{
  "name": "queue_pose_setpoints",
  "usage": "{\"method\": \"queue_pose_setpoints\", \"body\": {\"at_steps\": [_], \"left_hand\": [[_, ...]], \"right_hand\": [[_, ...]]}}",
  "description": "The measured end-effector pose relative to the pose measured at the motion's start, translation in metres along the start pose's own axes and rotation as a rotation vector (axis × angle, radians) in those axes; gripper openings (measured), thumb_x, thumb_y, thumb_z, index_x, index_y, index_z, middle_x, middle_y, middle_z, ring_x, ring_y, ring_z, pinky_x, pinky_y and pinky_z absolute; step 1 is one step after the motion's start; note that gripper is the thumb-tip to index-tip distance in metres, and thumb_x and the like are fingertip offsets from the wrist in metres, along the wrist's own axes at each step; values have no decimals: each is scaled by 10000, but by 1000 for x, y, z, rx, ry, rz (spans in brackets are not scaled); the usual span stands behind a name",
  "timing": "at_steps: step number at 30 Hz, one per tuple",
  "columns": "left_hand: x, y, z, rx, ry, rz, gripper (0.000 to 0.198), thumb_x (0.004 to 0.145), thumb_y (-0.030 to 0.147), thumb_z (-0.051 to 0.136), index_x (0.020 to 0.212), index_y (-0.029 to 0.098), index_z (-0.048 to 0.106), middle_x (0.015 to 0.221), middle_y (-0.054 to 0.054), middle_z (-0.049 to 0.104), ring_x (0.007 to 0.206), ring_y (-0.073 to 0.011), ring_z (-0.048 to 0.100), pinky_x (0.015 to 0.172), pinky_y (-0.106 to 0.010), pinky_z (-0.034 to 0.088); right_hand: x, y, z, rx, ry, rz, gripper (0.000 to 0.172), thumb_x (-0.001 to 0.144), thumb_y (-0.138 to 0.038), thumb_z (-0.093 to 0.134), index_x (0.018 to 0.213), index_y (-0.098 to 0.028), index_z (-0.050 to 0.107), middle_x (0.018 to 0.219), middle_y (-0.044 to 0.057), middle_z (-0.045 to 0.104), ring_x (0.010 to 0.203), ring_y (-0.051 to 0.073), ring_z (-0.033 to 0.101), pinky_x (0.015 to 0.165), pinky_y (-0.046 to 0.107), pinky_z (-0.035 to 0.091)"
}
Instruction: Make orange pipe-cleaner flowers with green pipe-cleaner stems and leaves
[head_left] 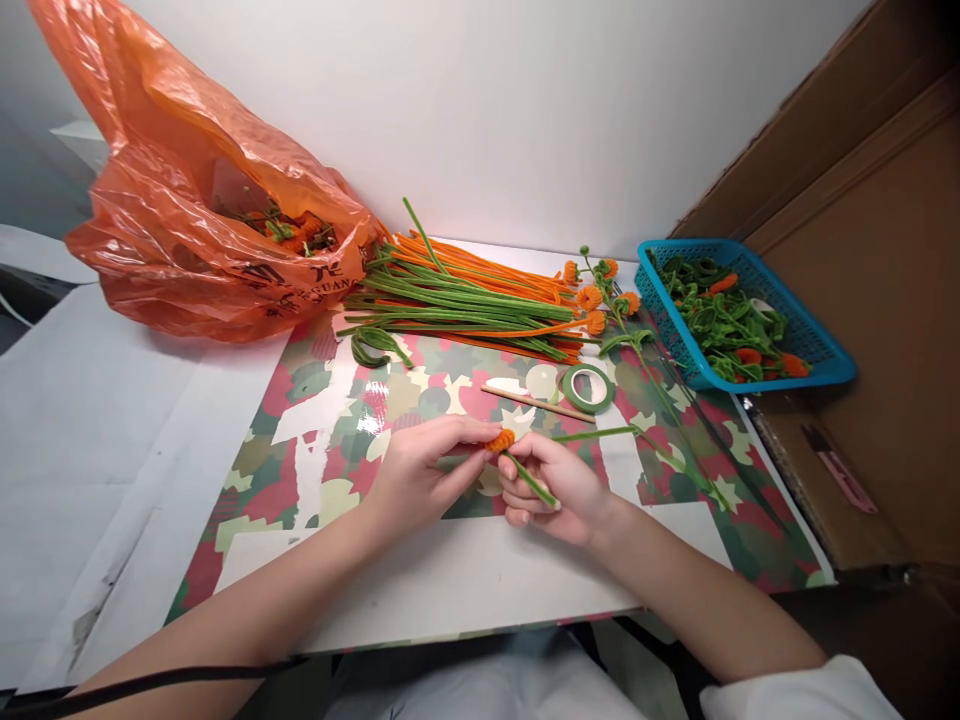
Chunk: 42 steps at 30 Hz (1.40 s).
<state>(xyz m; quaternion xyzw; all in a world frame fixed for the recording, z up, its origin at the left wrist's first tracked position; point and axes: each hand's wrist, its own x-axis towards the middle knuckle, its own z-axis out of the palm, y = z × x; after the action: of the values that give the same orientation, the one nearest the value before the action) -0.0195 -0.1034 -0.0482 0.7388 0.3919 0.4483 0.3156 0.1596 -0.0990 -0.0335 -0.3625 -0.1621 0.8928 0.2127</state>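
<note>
Over the front middle of the table, my left hand [420, 470] pinches a small ridged orange pipe-cleaner flower head [500, 441] between thumb and fingertips. My right hand [562, 485] is closed around a green pipe cleaner [534, 484] just below that flower head. One green end points down across the curled fingers, while another green length [596, 434] stretches to the right behind the hand. Beyond the hands lie a thin wooden stick [536, 403] and a roll of green tape [588, 388]. How the green piece joins the orange one is hidden by the fingers.
Orange and green pipe cleaners [465, 300] lie piled at the back, beside an orange plastic bag [225, 210]. Finished orange flowers on stems [600, 295] rest to their right. A blue basket [795, 382] holds green and orange pieces. A cutter [838, 468] lies on cardboard.
</note>
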Motion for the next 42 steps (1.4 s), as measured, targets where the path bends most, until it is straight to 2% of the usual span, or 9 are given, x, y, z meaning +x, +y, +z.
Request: {"method": "queue_pose_setpoints", "body": {"at_steps": [4, 6, 8, 12, 16, 19, 26, 36, 42], "left_hand": [[1, 1, 1, -97, -1, -94, 124, 846, 171, 643, 939, 183, 724, 914, -67, 774, 793, -173, 735, 700, -243, 616], [2, 3, 2, -248, 0, -259, 118, 849, 221, 656, 937, 171, 716, 860, -63, 773, 761, -180, 740, 679, -251, 623], [5, 3, 2, -406, 21, -438, 151, 834, 277, 688, 931, 163, 705, 808, -52, 769, 728, -178, 742, 651, -243, 624], [9, 1, -1, -594, 49, -681, 319, 743, 377, 782, 952, 155, 689, 808, -54, 767, 676, -181, 737, 606, -250, 623], [10, -1, -2, -721, 11, -775, 346, 724, 389, 796, 957, 161, 679, 781, -41, 758, 642, -159, 723, 609, -247, 620], [10, -1, -2, -763, 6, -778, 273, 735, 370, 784, 900, 173, 692, 762, -22, 743, 635, -135, 706, 608, -228, 614], [12, 2, -6, -825, -4, -769, 315, 711, 377, 789, 929, 162, 719, 780, -61, 753, 641, -163, 721, 601, -257, 620], [10, 5, -5, -589, 20, -477, 266, 756, 342, 764, 951, 169, 714, 936, -93, 767, 829, -211, 737, 728, -305, 638], [2, 4, -2, -568, -61, -343, 217, 846, 238, 658, 1053, 182, 693, 1063, -112, 734, 924, -228, 726, 785, -326, 627]], "right_hand": [[1, 2, 0, 11, -25, 5, 307, 836, -255, 361, 615, -171, 555, 341, -100, 300, 312, 54, 152, 422, 187, 341], [0, 3, 0, -87, 28, -115, 301, 844, -332, 403, 670, -163, 581, 379, -89, 357, 327, 57, 219, 438, 207, 370], [-3, 4, 2, -260, 153, -329, 277, 828, -400, 490, 723, -163, 590, 445, -74, 423, 368, 67, 328, 447, 216, 377], [-7, 1, 4, -582, 404, -738, 195, 785, -355, 639, 868, -188, 579, 621, -56, 493, 537, 89, 475, 485, 204, 386], [-2, 4, 1, -618, 376, -744, 237, 795, -344, 657, 953, -206, 547, 742, -28, 549, 634, 105, 541, 551, 220, 452], [6, 9, -3, -612, 303, -720, 351, 765, -317, 705, 1067, -222, 554, 864, 9, 612, 744, 134, 605, 635, 253, 510], [7, 8, -2, -585, 286, -763, 249, 760, -335, 733, 956, -210, 644, 820, 18, 654, 743, 149, 624, 692, 291, 560], [5, 9, -3, -630, 330, -955, 134, 813, -315, 700, 920, -242, 734, 955, 47, 641, 918, 187, 647, 768, 339, 614], [3, 13, -5, -768, 341, -1056, 166, 805, -195, 686, 957, -256, 712, 974, 50, 702, 961, 208, 671, 823, 369, 600]]}}
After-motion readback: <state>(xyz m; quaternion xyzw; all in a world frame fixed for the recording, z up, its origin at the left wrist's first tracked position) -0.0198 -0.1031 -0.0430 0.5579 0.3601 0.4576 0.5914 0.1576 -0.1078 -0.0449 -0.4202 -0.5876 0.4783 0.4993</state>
